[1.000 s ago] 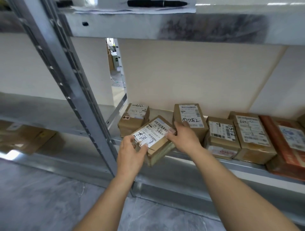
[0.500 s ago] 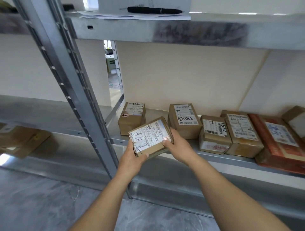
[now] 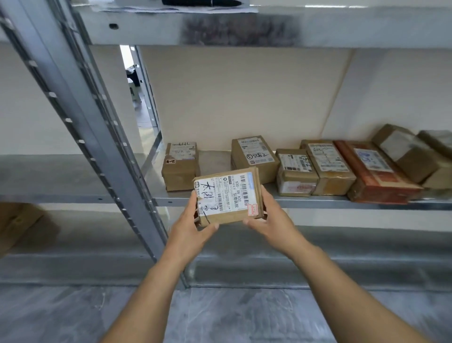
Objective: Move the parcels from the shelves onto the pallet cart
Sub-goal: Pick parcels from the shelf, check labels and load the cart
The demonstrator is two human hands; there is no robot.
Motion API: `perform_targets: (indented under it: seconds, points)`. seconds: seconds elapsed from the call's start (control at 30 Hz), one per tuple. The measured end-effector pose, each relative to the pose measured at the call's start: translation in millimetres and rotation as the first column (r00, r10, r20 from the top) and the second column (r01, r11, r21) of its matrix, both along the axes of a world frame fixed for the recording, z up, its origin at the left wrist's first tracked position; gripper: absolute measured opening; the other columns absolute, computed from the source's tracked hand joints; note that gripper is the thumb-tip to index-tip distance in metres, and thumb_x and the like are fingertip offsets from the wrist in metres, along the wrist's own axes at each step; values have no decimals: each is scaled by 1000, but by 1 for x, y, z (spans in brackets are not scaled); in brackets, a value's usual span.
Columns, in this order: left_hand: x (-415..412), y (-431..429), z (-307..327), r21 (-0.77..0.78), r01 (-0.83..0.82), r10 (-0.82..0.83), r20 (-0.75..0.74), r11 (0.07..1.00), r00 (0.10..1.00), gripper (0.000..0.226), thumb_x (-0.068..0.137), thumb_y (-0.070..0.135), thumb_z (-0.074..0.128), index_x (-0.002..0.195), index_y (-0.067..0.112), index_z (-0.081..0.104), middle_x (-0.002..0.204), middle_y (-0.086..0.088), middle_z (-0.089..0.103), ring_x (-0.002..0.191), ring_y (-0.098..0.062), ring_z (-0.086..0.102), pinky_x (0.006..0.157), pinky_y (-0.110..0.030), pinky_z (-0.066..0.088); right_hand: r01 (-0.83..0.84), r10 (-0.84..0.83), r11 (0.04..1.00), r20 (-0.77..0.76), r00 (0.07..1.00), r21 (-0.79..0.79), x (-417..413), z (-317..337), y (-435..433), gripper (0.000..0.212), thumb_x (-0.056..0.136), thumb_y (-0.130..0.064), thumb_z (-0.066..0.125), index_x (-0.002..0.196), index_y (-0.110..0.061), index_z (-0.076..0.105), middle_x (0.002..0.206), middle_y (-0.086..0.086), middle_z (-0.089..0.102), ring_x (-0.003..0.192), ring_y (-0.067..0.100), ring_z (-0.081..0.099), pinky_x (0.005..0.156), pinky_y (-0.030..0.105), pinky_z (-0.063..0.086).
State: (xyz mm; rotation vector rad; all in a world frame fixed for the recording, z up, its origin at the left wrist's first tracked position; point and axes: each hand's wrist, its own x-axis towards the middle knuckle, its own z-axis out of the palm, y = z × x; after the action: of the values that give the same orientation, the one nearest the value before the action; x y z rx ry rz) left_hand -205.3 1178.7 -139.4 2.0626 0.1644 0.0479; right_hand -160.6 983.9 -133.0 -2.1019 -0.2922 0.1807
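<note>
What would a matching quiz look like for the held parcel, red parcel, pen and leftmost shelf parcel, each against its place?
1 held parcel
2 red parcel
3 black pen
4 leftmost shelf parcel

A on the upper shelf
B left end of the row
C held by left hand and right hand
D right part of the row

Pairs: 1-C, 2-D, 3-A, 4-B

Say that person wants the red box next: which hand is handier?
The right hand, probably. Both hands grip the held parcel, but the red box sits on the shelf off to that side; the left hand would have to cross the parcel.
</note>
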Motion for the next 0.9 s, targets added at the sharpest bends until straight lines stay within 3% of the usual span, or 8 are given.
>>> perform_targets:
  seconds: [0.17,0.27,0.43,0.57,0.67,0.83,0.9]
  points:
    - [5,-9,0,-3,103,-103,17,995,995,94,82,24,72,148,44,8,129,28,49,116,1,49,101,-25,36,128,-126,991,63,990,-38,-20,3,-17,80,84,-25,70,142,-50,20,136,-12,48,123,6,46,105,39,40]
    - [5,-22,4,-25,146,-146,18,989,989,94,83,20,71,150,38,7,129,25,47,115,2,45,99,-20,32,168,-165,986,87,982,-22,-28,7,-31,78,84,-23,71,140,-49,24,132,-10,50,119,5,48,104,37,42]
    - [4,-47,12,-20,183,-182,53,983,982,93,82,21,71,150,38,10,132,22,51,116,0,50,102,-22,35,218,-221,975,116,968,35,-39,8,-57,81,83,-22,71,138,-55,21,129,-7,51,116,6,49,103,34,41]
    - [2,-76,21,-11,230,-228,75,973,971,90,82,21,72,148,42,14,122,33,51,109,10,52,101,-23,37,267,-277,960,141,950,86,-47,8,-87,82,82,-24,73,135,-60,23,130,-8,50,118,8,50,104,40,42]
    - [-2,-108,30,-12,264,-262,80,965,962,90,82,19,71,149,40,14,124,30,51,106,12,50,99,-19,35,299,-309,950,155,938,87,-59,14,-119,81,82,-22,73,131,-61,21,126,-9,48,116,6,49,105,36,41]
    - [-7,-174,38,-2,341,-339,111,940,934,86,82,14,72,144,44,20,113,42,47,92,34,42,82,4,33,377,-389,920,155,908,106,-78,16,-184,85,80,-25,74,143,-50,22,130,-10,49,117,3,49,105,38,42]
    - [-9,-202,40,-3,372,-369,116,928,922,88,81,15,72,146,43,19,112,42,47,95,31,44,87,-3,35,406,-419,907,167,892,109,-87,15,-212,84,79,-26,74,140,-54,23,130,-10,50,117,4,50,103,41,43]
